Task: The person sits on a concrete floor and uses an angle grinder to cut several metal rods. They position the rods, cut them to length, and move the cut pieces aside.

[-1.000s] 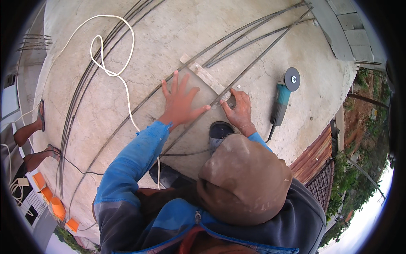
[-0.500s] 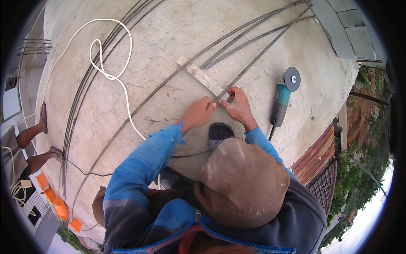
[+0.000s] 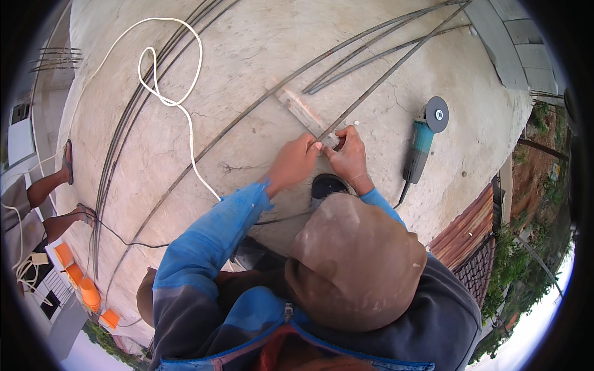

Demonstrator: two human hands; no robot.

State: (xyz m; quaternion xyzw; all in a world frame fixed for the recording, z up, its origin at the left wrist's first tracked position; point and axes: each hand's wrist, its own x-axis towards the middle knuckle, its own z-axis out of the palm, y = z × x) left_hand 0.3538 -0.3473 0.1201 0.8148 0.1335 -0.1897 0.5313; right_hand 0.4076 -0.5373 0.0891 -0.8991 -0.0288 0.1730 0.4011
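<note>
My left hand [image 3: 296,159] is closed round the near end of a steel rebar [image 3: 390,71], thumb pressed near its tip. The rebar slants away to the far right and crosses over a short wooden board [image 3: 302,110] on the concrete. Close beside it, my right hand [image 3: 350,159] has its fingers curled in a pinch at the board's near end, by the rebar's tip; what they hold, if anything, cannot be made out. An angle grinder [image 3: 422,139] with a teal and dark body and a grey disc lies to the right of my right hand.
Several more rebars [image 3: 247,111] lie across the concrete floor [image 3: 247,46], with a bundle [image 3: 120,133] at left. A white cable [image 3: 190,139] loops near it. A person's legs [image 3: 52,182] stand at far left by orange pieces [image 3: 90,295]. Rusty roofing [image 3: 467,222] borders the right edge.
The view has shifted slightly, so the grinder and rebars sit a little farther right. Both hands stay close together at the rebar's end, the right fingers slightly more curled.
</note>
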